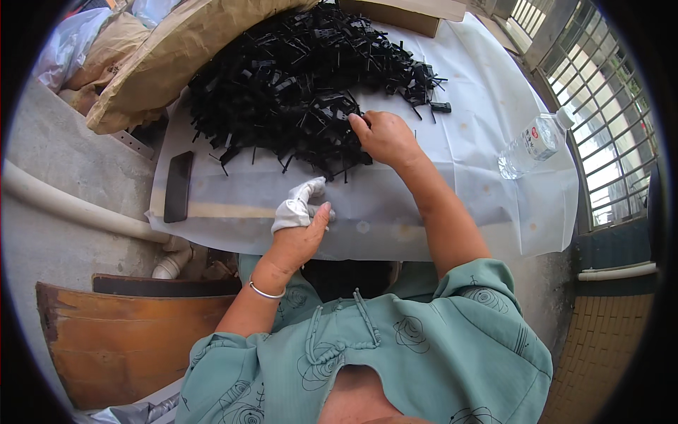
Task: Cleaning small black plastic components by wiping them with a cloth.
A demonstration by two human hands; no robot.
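A large heap of small black plastic pieces (282, 92) with thin stick-like ends lies on the sheet-covered table. My right hand (388, 139) is at the heap's right edge, its fingers bent and closed with the thumb toward the pieces. What sits in its fingertips is hidden. Nearer to me, just below the heap, is my left hand (300, 230). A white cloth cover (291, 212) wraps its fingers, while the thumb is bare. These fingers curve with a gap to the thumb, and nothing shows between them.
A black phone (178, 186) lies at the table's left side. On the right a clear plastic bottle (537, 145) leans beside a barred window (600, 120). Brown paper (155, 71) edges the heap's left, and a cardboard box (402, 18) stands behind. White sheeting (480, 191) covers the table.
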